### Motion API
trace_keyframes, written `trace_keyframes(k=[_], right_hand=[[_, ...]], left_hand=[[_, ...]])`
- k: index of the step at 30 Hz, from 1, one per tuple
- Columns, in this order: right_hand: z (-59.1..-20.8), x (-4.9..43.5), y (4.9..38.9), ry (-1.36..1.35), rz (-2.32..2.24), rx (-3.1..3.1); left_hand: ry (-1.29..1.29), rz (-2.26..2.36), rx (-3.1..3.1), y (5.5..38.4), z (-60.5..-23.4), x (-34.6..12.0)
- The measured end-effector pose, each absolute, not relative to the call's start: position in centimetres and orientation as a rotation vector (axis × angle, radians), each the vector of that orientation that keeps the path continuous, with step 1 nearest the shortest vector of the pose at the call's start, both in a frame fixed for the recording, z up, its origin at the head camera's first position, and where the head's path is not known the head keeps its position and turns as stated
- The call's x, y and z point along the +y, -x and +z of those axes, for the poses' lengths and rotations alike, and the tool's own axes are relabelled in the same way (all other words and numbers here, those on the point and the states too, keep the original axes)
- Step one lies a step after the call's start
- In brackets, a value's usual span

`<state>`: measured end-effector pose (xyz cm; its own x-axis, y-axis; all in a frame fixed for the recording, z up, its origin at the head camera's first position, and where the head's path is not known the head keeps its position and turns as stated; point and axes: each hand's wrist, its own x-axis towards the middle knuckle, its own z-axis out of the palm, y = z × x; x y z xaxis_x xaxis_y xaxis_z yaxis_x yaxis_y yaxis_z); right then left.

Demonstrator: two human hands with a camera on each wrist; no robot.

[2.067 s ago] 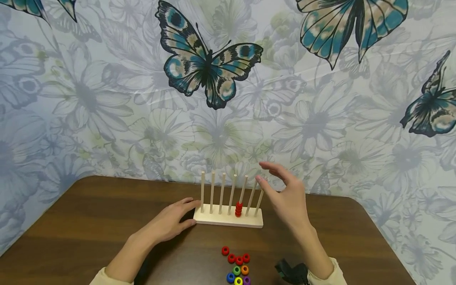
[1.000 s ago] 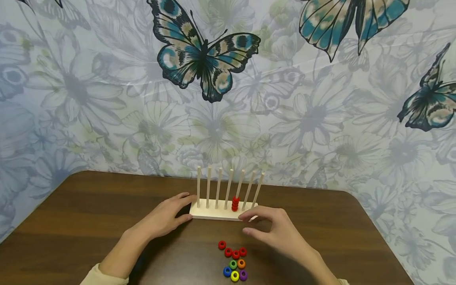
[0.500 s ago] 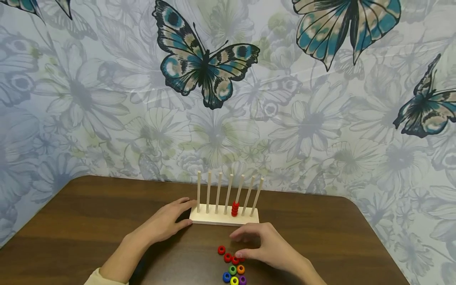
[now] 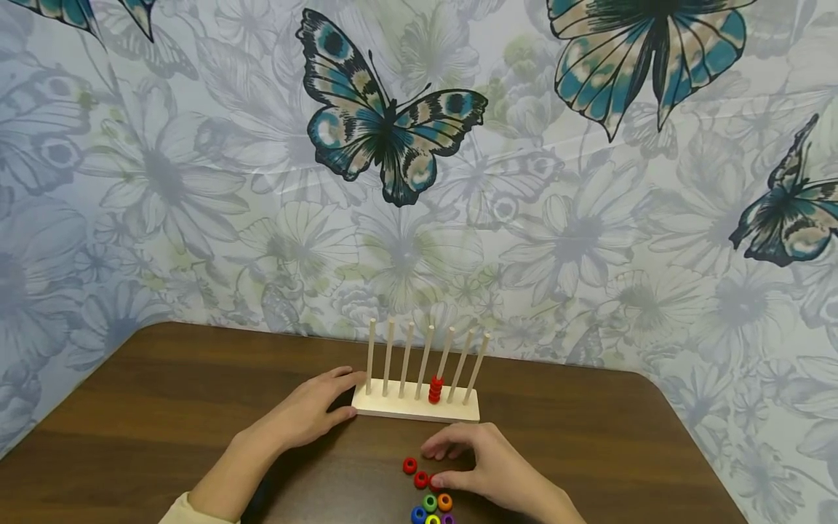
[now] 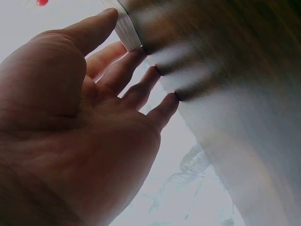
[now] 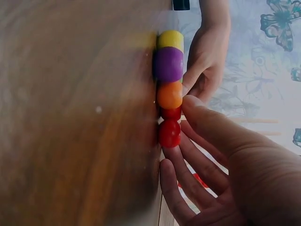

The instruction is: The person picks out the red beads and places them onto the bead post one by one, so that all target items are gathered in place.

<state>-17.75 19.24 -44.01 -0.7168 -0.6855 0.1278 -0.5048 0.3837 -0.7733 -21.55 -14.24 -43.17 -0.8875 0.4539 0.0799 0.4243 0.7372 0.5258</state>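
Note:
A pale wooden peg board (image 4: 415,411) with several upright pegs stands on the table; red beads (image 4: 435,390) are stacked on one peg. My left hand (image 4: 304,411) holds the board's left end, thumb at the front corner and fingers toward the back. My right hand (image 4: 487,462) is low over the loose beads, fingers spread from the thumb. In the right wrist view, a red bead (image 6: 169,133) lies between its thumb and fingers, and the thumb tip is beside an orange bead (image 6: 170,95). Red beads (image 4: 421,479) are nearest this hand; one is partly covered by the thumb.
In front lie a green bead (image 4: 429,502), a blue bead (image 4: 419,515), a yellow bead (image 4: 433,519) and a purple bead (image 4: 448,519). The brown table (image 4: 196,393) meets a butterfly-patterned backdrop (image 4: 262,218) behind the peg board.
My right hand has come down from beside the right pegs, toward me and leftward, to the loose red beads. My left hand stays at the board's end.

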Motion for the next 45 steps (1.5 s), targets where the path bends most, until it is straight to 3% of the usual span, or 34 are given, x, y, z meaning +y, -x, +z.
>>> trace_keyframes(k=[31, 45], right_hand=[[-43.9, 19.1, 18.1, 0.99, -1.254, 2.595], [-39.4, 20.1, 19.0, 1.173, -1.473, 2.865]], left_hand=[[-0.756, 0.832, 2.894, 21.5, -43.0, -14.3], [-0.749, 0.85, 2.878, 21.5, -43.0, -14.5]])
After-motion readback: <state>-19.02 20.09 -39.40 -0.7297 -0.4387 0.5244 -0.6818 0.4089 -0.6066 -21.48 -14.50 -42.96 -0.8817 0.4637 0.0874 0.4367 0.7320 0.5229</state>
